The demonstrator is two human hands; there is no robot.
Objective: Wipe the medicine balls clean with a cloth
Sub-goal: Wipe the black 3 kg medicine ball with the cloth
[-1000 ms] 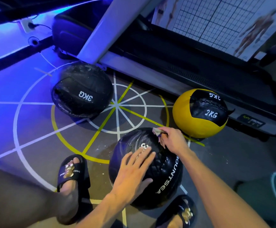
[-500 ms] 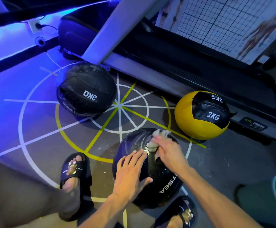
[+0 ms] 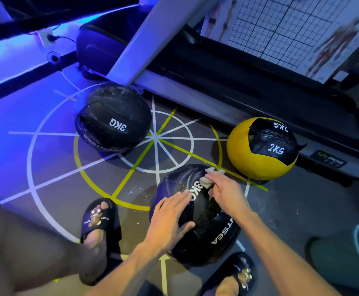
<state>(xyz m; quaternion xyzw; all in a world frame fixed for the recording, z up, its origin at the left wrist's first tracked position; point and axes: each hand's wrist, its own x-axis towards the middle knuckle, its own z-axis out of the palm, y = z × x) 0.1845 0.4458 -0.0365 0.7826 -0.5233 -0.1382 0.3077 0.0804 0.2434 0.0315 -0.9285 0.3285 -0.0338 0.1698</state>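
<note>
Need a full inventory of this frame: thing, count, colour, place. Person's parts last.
near 3KG ball: 1, black, on the floor between the feet, under both hands
far 3KG ball: 1, black, dusty, far left on the floor markings
2KG ball: 1, yellow with black panel, right, beside the treadmill
cloth: 1, pale beige, on top of the near 3KG ball
treadmill: 1, black and grey, along the back
anatomy poster: 1, white with grid, top right
wall socket: 1, white, top left
floor markings: white and yellow lines and circles
slides: 2, black, on the feet
left hand: flat on the near 3KG ball
right hand: holds the cloth on the ball
</note>
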